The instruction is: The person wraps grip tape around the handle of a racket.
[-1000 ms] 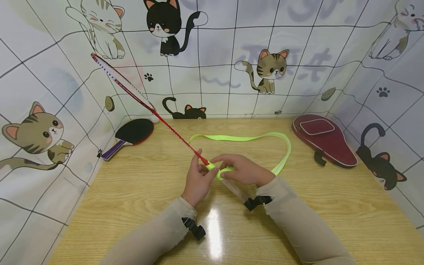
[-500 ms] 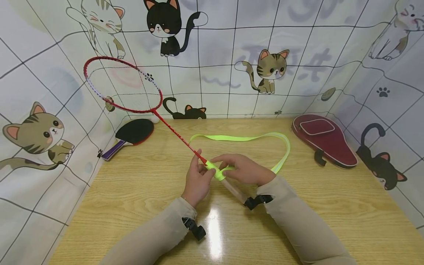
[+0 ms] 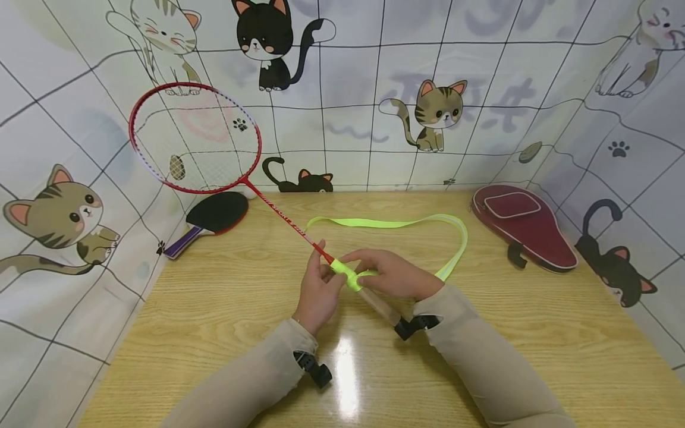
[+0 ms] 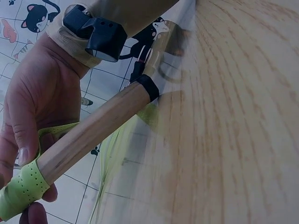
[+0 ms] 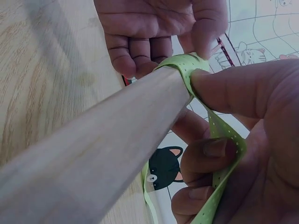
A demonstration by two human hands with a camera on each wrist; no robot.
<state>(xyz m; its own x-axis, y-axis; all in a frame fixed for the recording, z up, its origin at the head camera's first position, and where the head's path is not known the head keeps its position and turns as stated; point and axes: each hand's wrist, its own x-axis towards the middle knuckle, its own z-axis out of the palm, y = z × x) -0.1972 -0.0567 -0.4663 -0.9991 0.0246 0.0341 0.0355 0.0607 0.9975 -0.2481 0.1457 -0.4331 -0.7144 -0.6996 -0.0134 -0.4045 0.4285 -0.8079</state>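
A red badminton racket (image 3: 278, 211) slants up to the left in the head view, its strung face visible. My left hand (image 3: 317, 297) holds it between thumb and fingers where the handle meets the shaft. Perforated yellow-green grip tape (image 3: 342, 270) wraps the upper handle. Below that, the bare wooden handle (image 4: 96, 123) ends in a black band in the left wrist view. My right hand (image 3: 393, 273) pinches the tape beside the handle; in the right wrist view its thumb (image 5: 233, 91) lies against the wrap, and the tape strip (image 5: 229, 163) passes through its fingers.
The tape's loose length loops across the wooden table (image 3: 225, 309) behind my hands. At back left lies a table tennis bat (image 3: 218, 213) with a purple handle. A dark red bat case (image 3: 527, 229) lies at back right. Cat-print cloth (image 3: 353, 77) encloses the sides and back.
The racket has turned about its long axis, so its head went from nearly edge-on to showing its face. Both hands stay in almost the same place.
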